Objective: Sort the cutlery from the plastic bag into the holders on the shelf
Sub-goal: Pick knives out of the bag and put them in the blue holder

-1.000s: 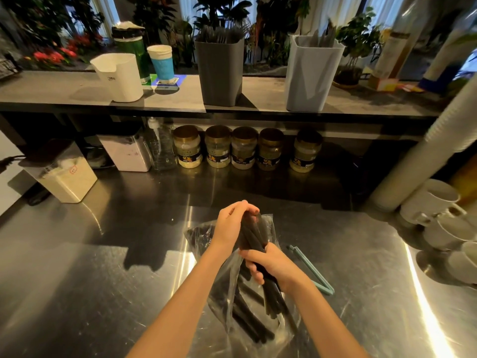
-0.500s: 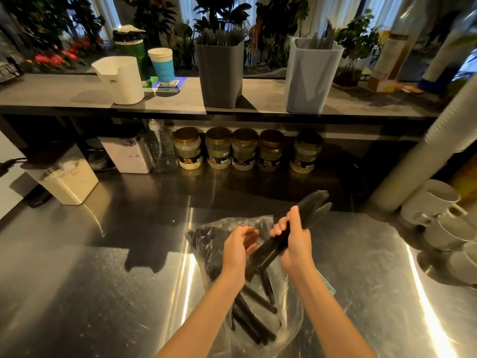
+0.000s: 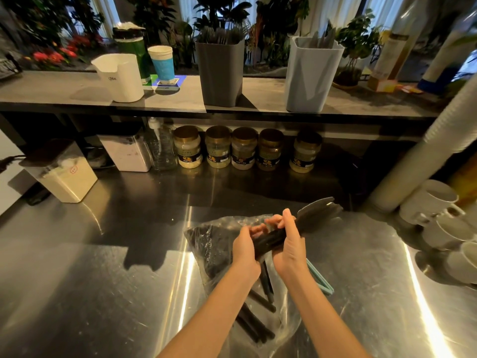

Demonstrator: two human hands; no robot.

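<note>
While your left grip [image 3: 245,248] and right grip [image 3: 289,245] both clasp a black cutlery bundle [image 3: 318,213] just above the plastic bag [image 3: 206,244] on the desk [image 3: 103,293], more pieces [image 3: 255,324] lie bagged. On the shelf [image 3: 51,91], the grey holder [image 3: 222,73] and pale holder [image 3: 312,73] already hold some, so sorting seems partway. Beneath it stand jars [image 3: 242,148]; your path looks unobstructed.

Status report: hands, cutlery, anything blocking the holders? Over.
Left hand and right hand both hold a black cutlery bundle above the plastic bag. More pieces lie in the bag. Way to dark holder and pale holder looks open.
</note>
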